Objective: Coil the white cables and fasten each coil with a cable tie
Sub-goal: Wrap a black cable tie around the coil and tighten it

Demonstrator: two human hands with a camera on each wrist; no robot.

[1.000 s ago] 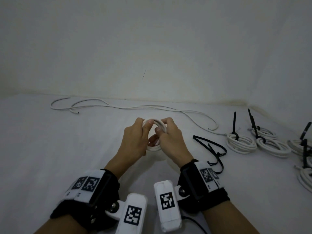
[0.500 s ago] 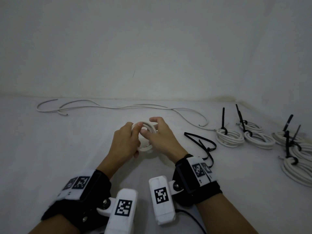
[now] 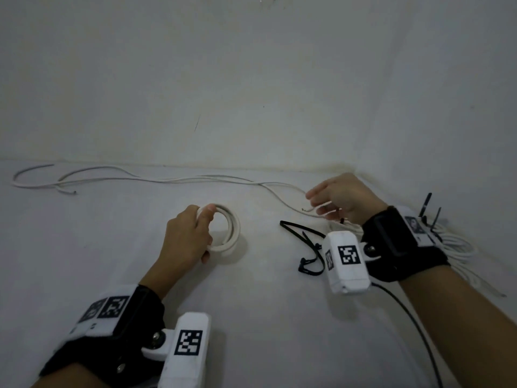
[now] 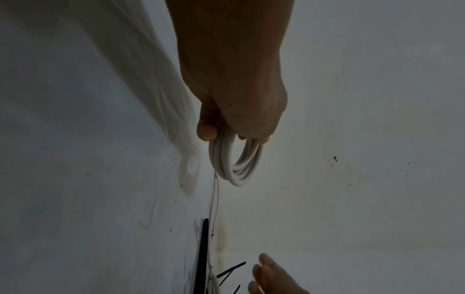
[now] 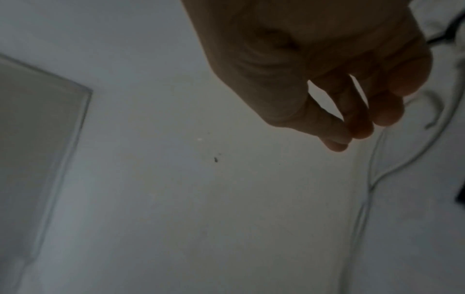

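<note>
My left hand point(image 3: 202, 229) grips a small white cable coil point(image 3: 233, 233) by its left side and holds it just over the white surface. In the left wrist view the coil point(image 4: 236, 167) hangs from the curled fingers of that hand point(image 4: 226, 133). My right hand point(image 3: 333, 198) hovers to the right, loosely bent, holding nothing, over the end of a loose white cable point(image 3: 307, 210) and beyond the black cable ties point(image 3: 303, 236). The right wrist view shows that hand point(image 5: 359, 129) with nothing in it.
A long loose white cable point(image 3: 167, 179) runs along the back by the wall. Tied coils point(image 3: 458, 247) with upright black tie tails lie at the right, partly hidden behind my right wrist. A black tie point(image 4: 202, 254) lies below the held coil.
My right hand has let go of the coil and swung right toward the ties and the loose cable end. The left hand alone keeps the coil. The head view has shifted.
</note>
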